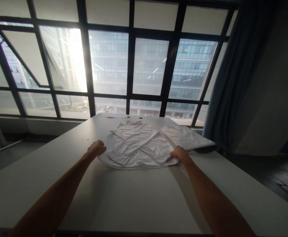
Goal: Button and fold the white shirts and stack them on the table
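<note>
We see a pale table point(134, 197) stretching away from us toward a wall of dark-framed windows point(131, 65), with glass office blocks hazy beyond them; on the left, our left hand point(96, 148) lies at the near left corner of a white garment point(136, 146), its fingers curled shut on the hem there; the left forearm runs back toward the bottom edge of the view; the white garment itself lies crumpled and partly folded on the far middle of the table, its sleeves crossed over the body and its collar end pointing toward the windows; further right, our right hand point(180, 153) rests on the near right corner of the same garment, the fingers closed down over the cloth edge, though whether they pinch it or only press it we cannot tell; just beyond that hand, touching or nearly touching the garment's right side, a folded white cloth point(187, 136) lies flat near the table's far right edge; at the far right a dark blue curtain point(235, 82) hangs beside the windows.
</note>
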The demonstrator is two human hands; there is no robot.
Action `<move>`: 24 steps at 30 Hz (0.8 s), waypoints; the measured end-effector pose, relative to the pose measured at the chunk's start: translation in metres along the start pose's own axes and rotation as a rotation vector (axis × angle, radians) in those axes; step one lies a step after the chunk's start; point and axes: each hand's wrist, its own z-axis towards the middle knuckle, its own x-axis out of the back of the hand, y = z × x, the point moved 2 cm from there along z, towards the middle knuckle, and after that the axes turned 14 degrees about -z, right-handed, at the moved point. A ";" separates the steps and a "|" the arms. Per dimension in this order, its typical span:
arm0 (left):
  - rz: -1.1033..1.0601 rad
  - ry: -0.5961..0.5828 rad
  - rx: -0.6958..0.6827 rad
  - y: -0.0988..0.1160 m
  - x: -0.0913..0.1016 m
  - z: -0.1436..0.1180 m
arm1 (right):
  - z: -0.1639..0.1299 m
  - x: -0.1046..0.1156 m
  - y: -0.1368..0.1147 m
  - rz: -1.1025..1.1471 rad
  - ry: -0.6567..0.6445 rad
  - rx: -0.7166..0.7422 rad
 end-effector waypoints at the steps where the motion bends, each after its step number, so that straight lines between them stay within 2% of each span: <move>1: 0.023 0.021 -0.024 0.010 -0.001 -0.002 | 0.001 -0.001 -0.001 0.001 0.005 0.006; 4: 0.105 0.065 -0.161 0.046 -0.018 -0.015 | 0.000 -0.002 -0.002 -0.002 0.026 0.023; 7: 0.130 0.025 -0.306 0.077 -0.048 -0.032 | -0.002 -0.002 -0.002 -0.006 0.041 0.026; 10: 0.111 -0.055 -0.428 0.094 -0.075 -0.046 | -0.005 0.000 -0.002 -0.012 0.036 0.027; 12: 0.088 -0.107 -0.488 0.100 -0.087 -0.051 | -0.006 0.002 -0.002 -0.019 0.022 0.032; 15: 0.011 -0.123 -0.534 0.106 -0.093 -0.056 | -0.007 0.003 -0.001 -0.021 0.030 0.028; 20: -0.155 -0.094 -0.567 0.111 -0.088 -0.058 | -0.007 0.004 0.000 -0.002 0.053 0.026; 22: -0.168 -0.172 -0.532 0.110 -0.089 -0.056 | -0.007 0.006 0.000 0.001 0.055 0.026; 24: -0.185 -0.329 -0.451 0.105 -0.091 -0.051 | -0.008 0.008 0.000 0.003 0.063 0.028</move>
